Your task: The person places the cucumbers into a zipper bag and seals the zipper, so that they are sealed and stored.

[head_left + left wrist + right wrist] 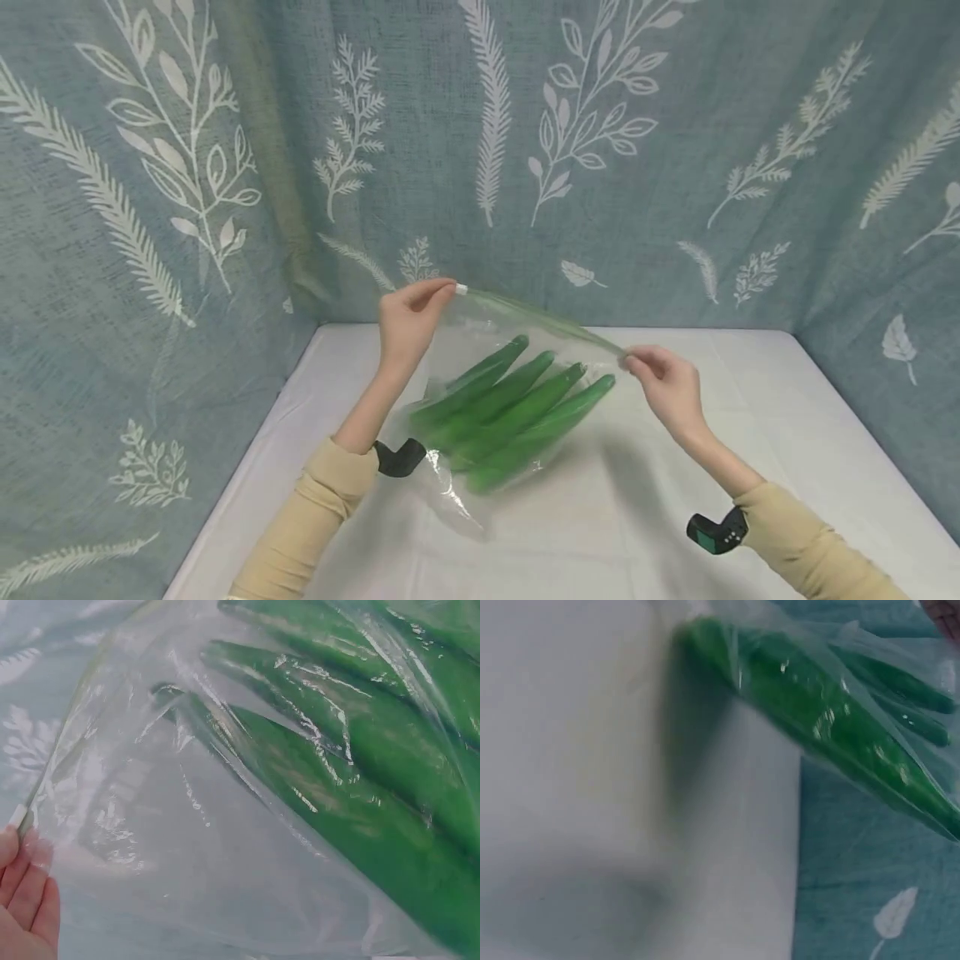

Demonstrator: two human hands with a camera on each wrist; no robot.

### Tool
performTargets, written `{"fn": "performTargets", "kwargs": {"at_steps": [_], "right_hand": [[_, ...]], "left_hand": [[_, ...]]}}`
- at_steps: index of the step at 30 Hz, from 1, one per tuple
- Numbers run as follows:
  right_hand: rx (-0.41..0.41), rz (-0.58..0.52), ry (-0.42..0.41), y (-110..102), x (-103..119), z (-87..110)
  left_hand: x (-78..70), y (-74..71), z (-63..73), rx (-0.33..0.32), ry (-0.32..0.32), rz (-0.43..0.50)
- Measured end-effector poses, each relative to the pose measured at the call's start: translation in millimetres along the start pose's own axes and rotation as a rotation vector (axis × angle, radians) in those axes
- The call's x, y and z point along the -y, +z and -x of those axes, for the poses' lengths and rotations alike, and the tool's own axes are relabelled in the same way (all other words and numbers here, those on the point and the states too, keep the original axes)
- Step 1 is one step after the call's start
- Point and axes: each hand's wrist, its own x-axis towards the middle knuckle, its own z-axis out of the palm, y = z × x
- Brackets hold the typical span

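Observation:
A clear slider zip bag [448,500] hangs tilted over the table, holding several long green cucumbers [525,412] side by side. My left hand [408,325] pinches the upper left corner of the bag at its small white slider [461,289]. In the left wrist view, thumb and fingers of that hand [30,900] meet at the slider [18,816], beside the stretched film. The right hand [670,390] pinches the other end of the zip edge [555,323], which runs taut and slopes down to the right. The right wrist view has cucumbers [817,712] through the film, with fingers [946,615] at its top corner.
A white cloth [720,375] covers the table, and shadows of the bag and arms fall on it. Blue-green curtains [450,150] with white leaf patterns stand behind and at both sides. A black wrist device [718,533] sits at each sleeve.

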Motion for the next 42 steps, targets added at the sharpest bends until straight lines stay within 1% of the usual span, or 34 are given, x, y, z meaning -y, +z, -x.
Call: {"fn": "performTargets", "kwargs": {"at_steps": [2,4,6,8,10,13,15,17,18,20,23,25,27,29,31,34,38,42], "right_hand": [[-0.120,-0.069,-0.042,-4,7,-2.1],[-0.214,-0.156,-0.075,-7,12,-2.4],[-0.273,-0.231,-0.112,-8,15,-0.7],[-0.306,-0.288,-0.150,-8,16,1.6],[-0.328,-0.315,-0.191,-9,14,2.8],[-0.395,-0.275,-0.287,-13,11,0.5],[-0.420,-0.261,-0.359,-16,15,-3.6],[-0.394,-0.267,-0.442,-18,27,-9.0],[-0.356,-0.275,-0.483,-18,36,-12.0],[-0.239,-0.291,-0.522,-16,57,-17.5],[-0.049,-0.269,-0.548,-8,89,-25.7],[0.058,-0.244,-0.555,-2,106,-29.7],[0.140,-0.244,-0.553,4,117,-32.3],[0.188,-0.253,-0.546,10,123,-33.9],[0.199,-0.274,-0.532,15,125,-34.4],[0.175,-0.292,-0.530,21,126,-34.5],[0.120,-0.296,-0.574,24,127,-33.9],[0.066,-0.270,-0.630,26,129,-33.4]], "left_hand": [[-10.8,-0.2,2.4,-0.041,0.043,0.068],[-21.3,0.1,4.3,-0.059,0.075,0.135],[-29.7,0.6,6.0,-0.059,0.093,0.172],[-37.0,0.9,8.2,-0.057,0.089,0.183],[-42.7,1.1,10.7,-0.054,0.084,0.182],[-49.2,2.9,14.4,-0.041,0.089,0.153],[-52.4,5.6,17.0,-0.019,0.100,0.140],[-55.7,9.1,19.8,0.007,0.120,0.121],[-57.5,11.1,21.3,0.021,0.129,0.116],[-60.1,16.1,23.4,0.046,0.163,0.095],[-63.0,24.7,25.6,0.081,0.227,0.052],[-64.3,30.4,27.1,0.105,0.273,0.028],[-65.1,35.0,28.8,0.126,0.310,0.025],[-66.1,36.8,29.9,0.140,0.336,0.028],[-67.0,37.3,30.9,0.147,0.343,0.035],[-68.4,37.1,31.2,0.152,0.346,0.037],[-69.9,35.3,30.5,0.157,0.362,0.009],[-71.7,33.3,29.0,0.143,0.409,-0.034]]}}
